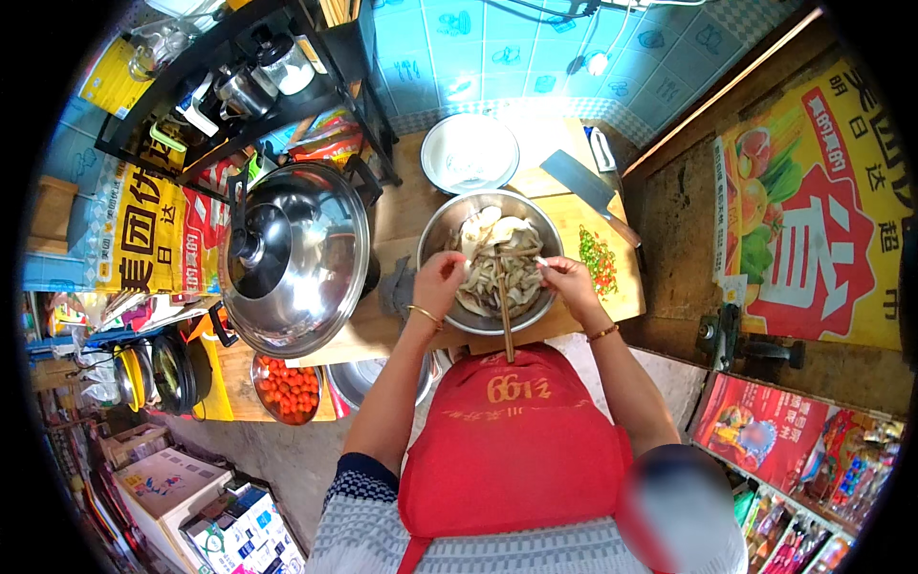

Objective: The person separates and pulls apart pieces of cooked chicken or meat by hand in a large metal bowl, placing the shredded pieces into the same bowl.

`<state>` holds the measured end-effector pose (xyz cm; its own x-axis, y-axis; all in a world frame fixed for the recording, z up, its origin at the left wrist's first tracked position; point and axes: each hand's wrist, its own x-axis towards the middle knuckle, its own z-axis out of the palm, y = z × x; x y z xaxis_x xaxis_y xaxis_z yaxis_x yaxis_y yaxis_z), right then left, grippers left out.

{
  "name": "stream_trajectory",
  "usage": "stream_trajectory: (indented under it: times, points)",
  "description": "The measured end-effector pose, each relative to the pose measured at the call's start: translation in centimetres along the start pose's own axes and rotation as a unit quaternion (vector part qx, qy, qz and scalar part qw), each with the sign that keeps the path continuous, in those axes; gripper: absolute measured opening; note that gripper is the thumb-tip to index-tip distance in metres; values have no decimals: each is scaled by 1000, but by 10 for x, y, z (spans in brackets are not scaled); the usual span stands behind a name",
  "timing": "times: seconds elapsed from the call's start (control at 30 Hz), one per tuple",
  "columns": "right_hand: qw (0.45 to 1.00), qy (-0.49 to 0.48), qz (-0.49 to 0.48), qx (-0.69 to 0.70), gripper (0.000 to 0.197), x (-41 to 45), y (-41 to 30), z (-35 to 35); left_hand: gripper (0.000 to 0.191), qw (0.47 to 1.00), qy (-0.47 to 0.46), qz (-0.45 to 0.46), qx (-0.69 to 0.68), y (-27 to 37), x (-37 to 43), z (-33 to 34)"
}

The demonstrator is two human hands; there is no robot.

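Note:
A metal bowl stands before me, filled with torn pale mushrooms that look like oyster mushrooms. A pair of wooden chopsticks lies in it, the ends reaching over the near rim. My left hand is above the bowl's left rim, fingertips pinched with a small pale bit showing at them. Over the right side, my right hand pinches a small white mushroom piece between thumb and forefinger.
Behind the bowl is a white enamel basin. A cleaver and chopped red and green chillies lie on the wooden cutting board. At left sits a lidded wok, with a bowl of cherry tomatoes below it.

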<state>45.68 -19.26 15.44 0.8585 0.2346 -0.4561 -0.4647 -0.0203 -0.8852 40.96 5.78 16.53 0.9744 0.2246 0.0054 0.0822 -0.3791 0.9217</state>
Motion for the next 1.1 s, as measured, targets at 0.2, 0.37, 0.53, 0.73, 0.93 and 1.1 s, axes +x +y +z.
stream_trajectory:
  times: [0.2,0.37,0.53,0.73,0.93,1.1]
  points:
    - [997,-69,-12,9,14,-22,-49,28,26,975,-27,195,105,21,-21,47]
    - [995,-84,-7,45,25,-16,-53,30,21,991,-127,36,30,34,-23,52]
    - [993,-92,9,-68,36,-14,-27,23,17,949,-178,-168,-198,27,-24,49]
    - [986,-110,-41,-117,17,-15,-12,33,14,930,-178,-185,-264,27,-24,47]
    - [971,-105,-84,-196,16,-10,-8,33,12,947,-162,-169,-219,29,-23,49]
    - [977,-78,-104,-172,18,-10,-4,41,12,958,-144,-151,-197,22,-24,51]
